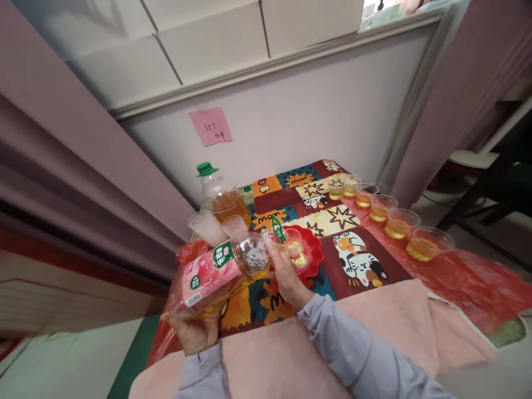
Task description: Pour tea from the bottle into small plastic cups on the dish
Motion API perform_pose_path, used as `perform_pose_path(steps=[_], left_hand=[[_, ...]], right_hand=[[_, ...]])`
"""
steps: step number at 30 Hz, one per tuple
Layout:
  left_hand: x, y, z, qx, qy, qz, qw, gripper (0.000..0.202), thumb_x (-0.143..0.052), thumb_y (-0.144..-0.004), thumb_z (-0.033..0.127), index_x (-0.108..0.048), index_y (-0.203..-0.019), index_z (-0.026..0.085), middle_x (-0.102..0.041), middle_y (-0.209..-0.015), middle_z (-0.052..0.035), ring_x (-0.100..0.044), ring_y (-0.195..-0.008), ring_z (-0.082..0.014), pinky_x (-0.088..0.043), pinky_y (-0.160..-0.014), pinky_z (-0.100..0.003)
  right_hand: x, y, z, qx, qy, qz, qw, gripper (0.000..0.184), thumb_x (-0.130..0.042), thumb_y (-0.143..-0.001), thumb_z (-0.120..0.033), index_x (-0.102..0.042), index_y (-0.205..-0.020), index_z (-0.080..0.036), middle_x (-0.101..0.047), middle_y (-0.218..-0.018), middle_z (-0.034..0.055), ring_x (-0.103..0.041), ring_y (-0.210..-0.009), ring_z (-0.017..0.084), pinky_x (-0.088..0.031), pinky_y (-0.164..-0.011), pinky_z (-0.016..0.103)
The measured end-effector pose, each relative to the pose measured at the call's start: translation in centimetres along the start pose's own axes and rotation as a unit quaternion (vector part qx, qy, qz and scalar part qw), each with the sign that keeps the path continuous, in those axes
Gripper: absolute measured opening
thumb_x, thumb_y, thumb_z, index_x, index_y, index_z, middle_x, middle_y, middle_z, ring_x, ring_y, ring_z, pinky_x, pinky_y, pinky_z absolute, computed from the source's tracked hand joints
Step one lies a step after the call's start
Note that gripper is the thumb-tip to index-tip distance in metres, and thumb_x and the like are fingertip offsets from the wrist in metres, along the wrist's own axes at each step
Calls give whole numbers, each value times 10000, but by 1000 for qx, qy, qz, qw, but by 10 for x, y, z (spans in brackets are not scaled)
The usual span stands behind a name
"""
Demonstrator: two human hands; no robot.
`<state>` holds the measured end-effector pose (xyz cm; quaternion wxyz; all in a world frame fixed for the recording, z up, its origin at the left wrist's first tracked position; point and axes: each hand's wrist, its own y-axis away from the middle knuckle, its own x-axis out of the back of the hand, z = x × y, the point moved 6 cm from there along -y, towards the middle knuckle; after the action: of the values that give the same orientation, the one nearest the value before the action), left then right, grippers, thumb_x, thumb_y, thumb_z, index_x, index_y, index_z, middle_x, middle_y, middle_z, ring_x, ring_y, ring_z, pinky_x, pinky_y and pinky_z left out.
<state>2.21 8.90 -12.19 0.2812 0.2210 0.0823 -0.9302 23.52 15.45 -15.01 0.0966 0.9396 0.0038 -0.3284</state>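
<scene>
My left hand supports the base of a large juice bottle, a clear one with a pink label and amber drink inside. The bottle lies tilted on its side, its neck toward the right. Around that neck my right hand is closed, hiding much of the mouth. Just beyond the right hand, a clear plastic cup appears in a red scalloped dish; whether liquid is flowing I cannot tell. A green plastic loop shows by the bottle neck.
Stacked clear cups stand at the left, before a second juice bottle with a green cap. Several filled cups line the right side. Patterned mats, red plastic sheeting and pink cloth cover the table.
</scene>
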Motion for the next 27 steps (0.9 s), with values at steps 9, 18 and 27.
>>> perform_pose_path(steps=[9, 18, 27], left_hand=[[-2, 0, 2, -17, -1, -9, 1000, 1182, -766, -458, 988, -673, -1423, 313, -603, -1577, -142, -457, -1500, -537, -637, -939, -631], [0, 0, 1, -15, -9, -9, 1000, 1190, -761, -438, 997, -685, -1393, 292, -620, -1556, -152, -464, -1495, -534, -639, -936, -628], [0, 0, 1, -8, 0, -21, 1000, 1207, -813, -454, 947, -634, -1457, 300, -553, -1627, -142, -419, -1523, -542, -652, -922, -585]], right_hand=[[0, -2, 0, 4, 7, 2, 1000, 580, -686, -878, -719, -698, -1223, -252, -779, -1227, 78, -717, -1218, 314, -670, -943, 484], [2, -2, 0, 19, 8, 9, 1000, 541, -690, -889, -711, -726, -1178, -255, -779, -1266, 70, -677, -1316, 323, -650, -1009, 507], [2, -3, 3, 2, 1, 8, 1000, 584, -697, -880, -719, -710, -1246, -263, -778, -1268, 77, -729, -1192, 312, -682, -913, 479]])
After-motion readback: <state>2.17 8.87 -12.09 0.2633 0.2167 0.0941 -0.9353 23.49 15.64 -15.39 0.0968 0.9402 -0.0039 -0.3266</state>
